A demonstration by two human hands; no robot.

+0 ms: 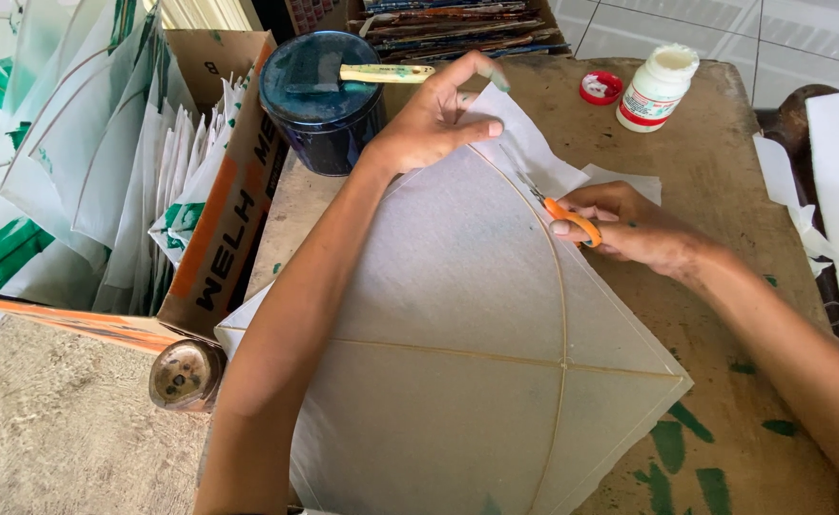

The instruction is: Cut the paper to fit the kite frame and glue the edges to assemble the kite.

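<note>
A white paper kite (457, 315) lies flat on the worn wooden table (725, 162), with thin sticks glued across it. The left hand (434, 119) is open, its fingers spread, and it presses down on the kite's top corner. The right hand (634, 229) is closed around orange-handled scissors (567, 217), whose blades sit at the paper's edge near the bent stick.

The kite looks very light and thin — I think it would tear or crease easily. The sticks seem the stiff part, so holding it there, or pressing flat with a palm, looks safest.

Nearby stand a dark paint tin (322, 100) with a brush (386, 72) lying on top, a white glue bottle (658, 88) and its red cap (600, 87). A cardboard box (233, 191) of finished kites sits to the left.
</note>
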